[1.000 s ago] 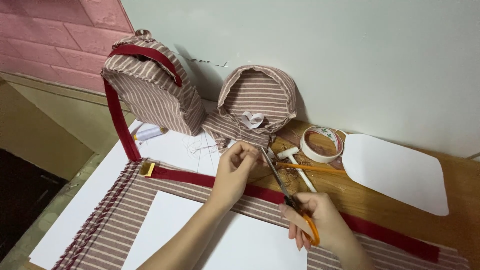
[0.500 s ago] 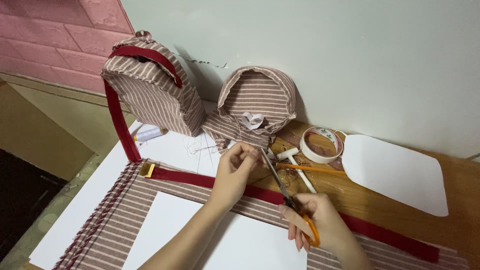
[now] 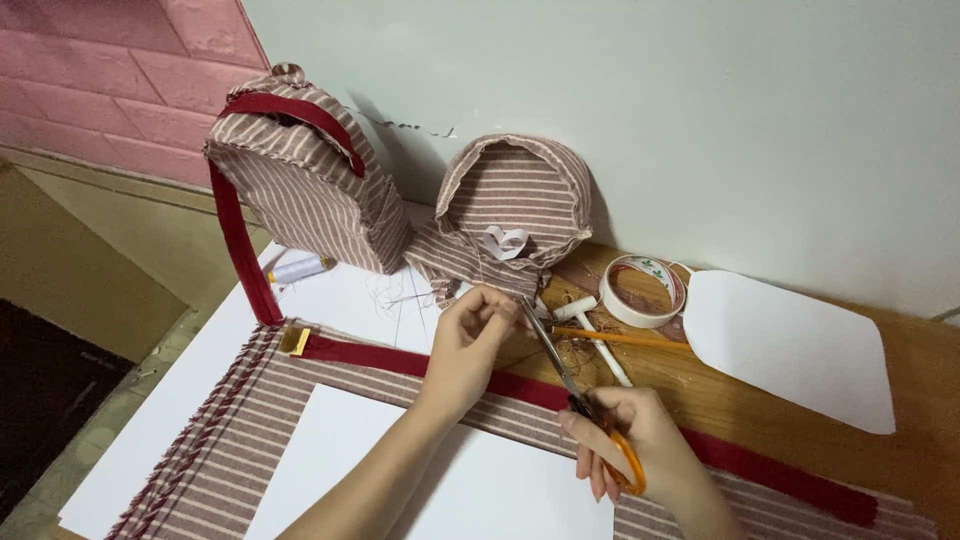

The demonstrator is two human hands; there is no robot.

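— Bags? Striped backpack [image 3: 300, 180] stands by the wall, smaller striped pouch [image 3: 515, 205] beside it, a white scrap inside.
— Hands?
— Right hand [image 3: 630, 450] grips orange-handled scissors [image 3: 585, 400] over the red strap [image 3: 400, 358]; left hand [image 3: 470, 340] pinches thread [image 3: 500, 300], barely visible.

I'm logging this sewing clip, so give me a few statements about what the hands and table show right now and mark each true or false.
1. The right hand holds orange-handled scissors. True.
2. The left hand grips the roll of tape. False: it pinches something small by the scissor tips, apart from the roll.
3. A dark red strap lies across the striped fabric. True.
4. The white paper cutout lies left of both hands. False: it lies to their right.
5. A striped fabric bag stands upright near the wall. True.
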